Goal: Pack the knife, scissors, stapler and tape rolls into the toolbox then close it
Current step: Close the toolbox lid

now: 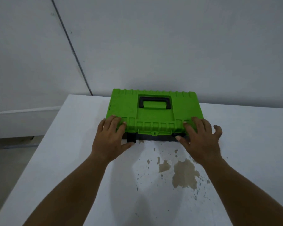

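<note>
A green toolbox (pixel 153 115) with a black base and a black handle (pixel 155 101) lies on the white table against the wall, its lid down. My left hand (pixel 111 137) rests on the lid's front left corner, thumb beside the black left latch (pixel 131 137). My right hand (pixel 201 137) lies on the front right corner, thumb at the right latch, which it mostly hides. Fingers of both hands are spread flat on the box. No knife, scissors, stapler or tape rolls are visible.
The white table (pixel 72 160) has brown stains and chipped spots (pixel 183 173) in front of the box. Its left edge drops to the floor (pixel 10 157). A plain wall (pixel 170 46) stands right behind the toolbox.
</note>
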